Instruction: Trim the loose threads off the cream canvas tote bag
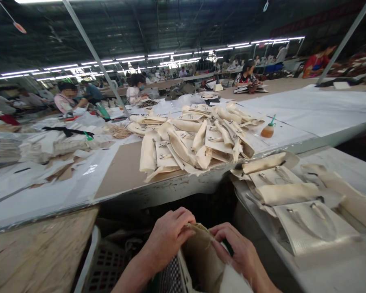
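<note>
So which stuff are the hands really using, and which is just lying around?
In use:
- left hand and right hand, both gripping the beige bag

Lying about:
- heap of cream bags on the long table
- flat bags on the right
- orange bottle
- plastic crate

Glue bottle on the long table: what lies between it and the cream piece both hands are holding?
In the head view, between the glue bottle and the cream piece held by left hand and right hand, cream bags lie stacked.

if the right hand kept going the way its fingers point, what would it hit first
The right hand points left along the tan fabric piece it pinches. Straight on, it would most likely meet the left hand, which grips the same piece close by; depth is hard to judge.
</note>
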`<state>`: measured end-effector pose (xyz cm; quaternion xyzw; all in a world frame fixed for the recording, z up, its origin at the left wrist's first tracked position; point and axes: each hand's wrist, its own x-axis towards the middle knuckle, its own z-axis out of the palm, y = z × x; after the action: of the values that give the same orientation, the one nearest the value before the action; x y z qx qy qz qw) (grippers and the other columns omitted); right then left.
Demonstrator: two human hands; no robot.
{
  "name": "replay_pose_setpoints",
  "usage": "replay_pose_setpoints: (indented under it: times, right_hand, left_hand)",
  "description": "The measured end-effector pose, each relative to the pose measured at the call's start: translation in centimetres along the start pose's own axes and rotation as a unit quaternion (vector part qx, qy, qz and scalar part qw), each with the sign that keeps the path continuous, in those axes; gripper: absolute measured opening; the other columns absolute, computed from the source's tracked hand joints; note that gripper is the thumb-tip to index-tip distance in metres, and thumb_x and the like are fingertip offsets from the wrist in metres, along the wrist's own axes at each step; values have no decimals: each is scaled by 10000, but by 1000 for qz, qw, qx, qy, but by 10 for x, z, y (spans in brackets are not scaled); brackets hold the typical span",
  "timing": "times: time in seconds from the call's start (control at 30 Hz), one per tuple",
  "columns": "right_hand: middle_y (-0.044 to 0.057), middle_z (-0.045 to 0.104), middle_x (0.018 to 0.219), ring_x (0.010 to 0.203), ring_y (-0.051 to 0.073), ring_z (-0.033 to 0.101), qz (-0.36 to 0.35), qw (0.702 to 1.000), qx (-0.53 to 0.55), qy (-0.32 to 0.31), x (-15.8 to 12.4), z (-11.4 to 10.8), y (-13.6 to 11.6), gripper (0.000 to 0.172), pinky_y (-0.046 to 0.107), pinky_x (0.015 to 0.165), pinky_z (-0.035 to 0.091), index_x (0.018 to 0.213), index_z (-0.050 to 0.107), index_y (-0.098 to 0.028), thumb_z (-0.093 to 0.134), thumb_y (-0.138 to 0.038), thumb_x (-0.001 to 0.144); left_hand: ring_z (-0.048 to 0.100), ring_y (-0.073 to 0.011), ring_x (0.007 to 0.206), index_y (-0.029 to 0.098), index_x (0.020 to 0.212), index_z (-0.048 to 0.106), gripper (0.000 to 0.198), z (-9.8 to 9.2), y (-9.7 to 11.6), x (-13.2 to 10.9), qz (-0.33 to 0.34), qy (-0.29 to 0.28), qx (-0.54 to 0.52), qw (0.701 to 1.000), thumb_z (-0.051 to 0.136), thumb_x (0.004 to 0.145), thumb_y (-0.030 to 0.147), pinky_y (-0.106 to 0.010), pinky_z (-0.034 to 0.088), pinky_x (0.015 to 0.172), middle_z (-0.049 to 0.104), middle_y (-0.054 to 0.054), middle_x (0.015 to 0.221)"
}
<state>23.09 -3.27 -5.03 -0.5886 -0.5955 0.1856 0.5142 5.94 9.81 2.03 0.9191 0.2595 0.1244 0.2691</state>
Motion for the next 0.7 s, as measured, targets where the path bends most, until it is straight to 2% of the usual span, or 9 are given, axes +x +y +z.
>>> replay_pose_setpoints:
  times: [0.17, 0.37, 0.7]
  right_hand:
    - [51, 679, 926, 810, 160, 680, -10, 1000, -4, -15, 1, -2, -1, 177, 251, 702, 547, 809, 533, -221, 476, -242, 975]
    - [51, 692, 906, 783, 153, 682, -34, 999, -8, -3, 3, 0, -3, 172, 236, 661, 551, 820, 541, -218, 469, -223, 976]
    - [32, 680, 913, 798, 152, 686, -23, 1000, -8, -6, 3, -1, 0, 147, 231, 665, 544, 819, 532, -223, 487, -198, 957]
  left_hand:
    - [602, -160, 893, 230, 890, 579, 262, 1, 6, 5, 30, -10, 36, 999, 674, 789, 7, -268, 437, 810, 658, 40, 987]
    - [611, -145, 814, 205, 817, 576, 158, 6, 6, 9, 63, 11, 66, 996, 619, 845, 55, -255, 450, 749, 666, 23, 956]
    - [621, -159, 795, 195, 761, 522, 158, 13, 5, 10, 85, 60, 27, 994, 532, 823, 50, -270, 457, 723, 684, 5, 876]
